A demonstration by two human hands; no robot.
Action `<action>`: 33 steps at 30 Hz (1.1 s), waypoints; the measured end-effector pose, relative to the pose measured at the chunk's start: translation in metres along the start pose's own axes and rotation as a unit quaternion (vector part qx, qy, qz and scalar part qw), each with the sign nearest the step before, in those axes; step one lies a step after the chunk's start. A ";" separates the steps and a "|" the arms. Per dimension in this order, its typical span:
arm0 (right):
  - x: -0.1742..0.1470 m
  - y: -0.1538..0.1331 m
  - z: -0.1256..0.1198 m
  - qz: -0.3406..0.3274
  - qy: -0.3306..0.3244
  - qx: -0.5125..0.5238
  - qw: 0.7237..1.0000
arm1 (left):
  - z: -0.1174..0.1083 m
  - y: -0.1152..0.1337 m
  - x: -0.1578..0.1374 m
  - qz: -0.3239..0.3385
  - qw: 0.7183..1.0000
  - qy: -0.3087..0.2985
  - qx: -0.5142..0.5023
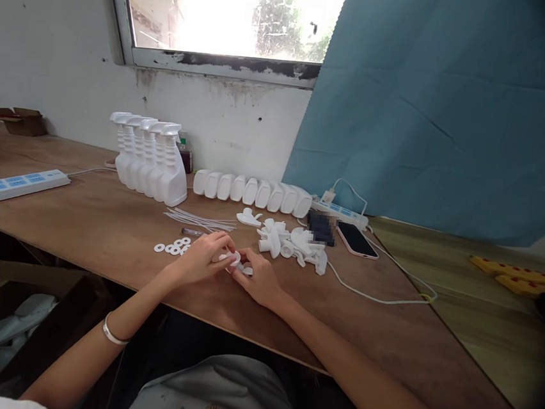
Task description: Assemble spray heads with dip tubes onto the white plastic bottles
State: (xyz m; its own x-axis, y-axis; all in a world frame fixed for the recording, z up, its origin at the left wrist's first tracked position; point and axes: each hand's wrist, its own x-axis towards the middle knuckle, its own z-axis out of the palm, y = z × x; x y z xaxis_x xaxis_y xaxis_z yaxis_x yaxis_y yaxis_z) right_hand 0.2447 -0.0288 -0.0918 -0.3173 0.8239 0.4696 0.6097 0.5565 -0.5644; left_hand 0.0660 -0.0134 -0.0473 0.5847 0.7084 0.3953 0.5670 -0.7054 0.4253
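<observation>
A long brown plywood bench (106, 227) runs under a window (233, 14), with a blue cloth (436, 111) hanging against the wall to the right. At the back of the bench stands a tight cluster of white spray bottles (149, 160) with trigger heads fitted, and just to their right a row of white bottles (252, 191) lies on its side along the wall. A white power strip (21, 184) lies far to the left and a second one (342, 212) sits at the end of the lying row, with a white cable (379, 295) looping forward from near it; a dark phone (356, 239) in a pink case rests beside it. In front of the row is a loose heap of white trigger parts (292, 244), a bundle of thin white dip tubes (201, 220), and a scatter of small white ring washers (174, 246). The left hand (204, 259) and right hand (258, 280) meet near the front edge of the bench, fingers curled in, together pinching a small white plastic piece (234, 260). It looks round and smooth, mostly hidden by the fingertips, so its exact form cannot be told. A silver bracelet (113, 334) circles the left wrist.
</observation>
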 end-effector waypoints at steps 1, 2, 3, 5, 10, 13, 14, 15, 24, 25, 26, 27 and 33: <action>0.000 0.000 0.000 0.000 0.000 0.004 1.000 | -0.002 0.000 0.000 0.012 1.000 -0.014 -0.004; -0.001 0.000 -0.001 -0.001 0.000 0.007 1.000 | -0.005 0.000 0.000 0.020 0.999 -0.026 -0.007; -0.001 0.000 -0.001 -0.004 0.000 0.011 1.000 | -0.006 0.000 -0.001 0.024 0.999 -0.035 -0.010; -0.002 -0.001 -0.002 -0.012 -0.003 0.013 1.000 | -0.009 -0.002 -0.001 0.026 0.998 -0.047 -0.016; -0.001 -0.003 -0.004 -0.050 -0.016 -0.010 0.999 | -0.011 -0.007 -0.002 0.041 0.996 -0.076 -0.022; 0.001 -0.002 -0.004 -0.080 -0.030 -0.033 0.996 | -0.010 -0.010 -0.002 0.055 0.995 -0.080 -0.019; 0.001 -0.002 -0.004 -0.088 -0.033 -0.040 0.995 | -0.009 -0.011 -0.002 0.059 0.995 -0.078 -0.016; 0.001 -0.001 -0.004 -0.094 -0.034 -0.047 0.994 | -0.007 -0.012 -0.001 0.061 0.995 -0.074 -0.012; 0.001 0.004 -0.003 -0.125 -0.026 -0.074 0.989 | -0.004 -0.017 0.000 0.083 0.994 -0.058 0.046; 0.001 0.004 -0.003 -0.127 -0.026 -0.074 0.989 | -0.004 -0.017 0.000 0.087 0.993 -0.060 0.055; 0.001 0.005 -0.003 -0.129 -0.026 -0.073 0.989 | -0.005 -0.015 -0.001 0.091 0.992 -0.062 0.064; 0.001 0.005 -0.003 -0.131 -0.026 -0.071 0.989 | -0.006 -0.014 -0.001 0.095 0.991 -0.065 0.073; 0.003 0.009 0.000 -0.136 -0.026 -0.052 0.989 | -0.009 -0.007 -0.003 0.111 0.984 -0.080 0.118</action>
State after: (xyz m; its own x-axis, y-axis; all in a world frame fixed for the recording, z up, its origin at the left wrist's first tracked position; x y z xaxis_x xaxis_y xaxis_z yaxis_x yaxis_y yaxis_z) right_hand 0.2494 -0.0218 -0.0955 -0.5154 0.6512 0.5571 0.5671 0.7465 -0.3480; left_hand 0.0550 -0.0097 -0.0441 0.7824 0.5371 0.3152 0.5232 -0.8414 0.1351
